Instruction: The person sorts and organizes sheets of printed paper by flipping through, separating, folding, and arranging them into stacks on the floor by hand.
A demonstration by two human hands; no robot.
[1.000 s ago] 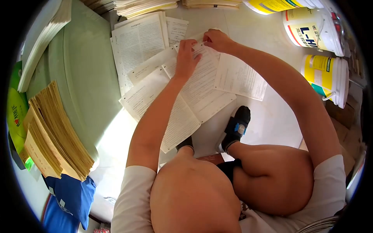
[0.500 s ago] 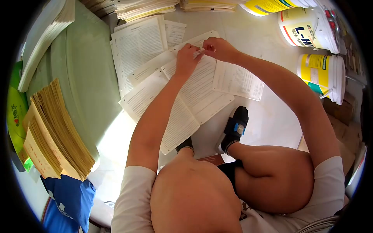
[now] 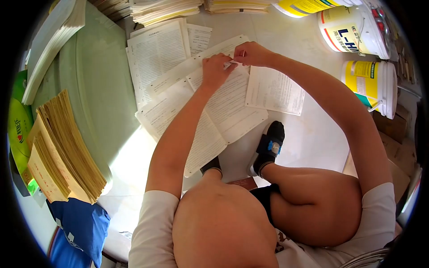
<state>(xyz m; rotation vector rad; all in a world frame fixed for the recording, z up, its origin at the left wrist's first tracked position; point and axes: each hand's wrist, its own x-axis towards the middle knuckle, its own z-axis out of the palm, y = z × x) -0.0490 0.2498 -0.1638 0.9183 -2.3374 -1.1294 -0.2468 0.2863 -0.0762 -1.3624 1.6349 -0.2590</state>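
holding is done at the left hand: a small white bit is pinched by its thumb and fingertips. what the bit is can't be told, too small. the right hand is brought in from the other side, fingers curled, tips just beside or touching the bit; whether anything is gripped by it can't be told. both hands are held close together above the upper part of the open sheets.

the open sheets are spread at a slant on the pale floor, partly hidden by the left forearm, punch marks shown near the edges. a pile of pages is overlapped at their upper left; a loose page is placed at their right, below the right forearm. the near corner is set just beside the left foot; the right shoe is planted near the lower right edge.

paper stacks are seen at the top, tubs at the right. at the left, a green box, brown booklets and a blue bag are seen.
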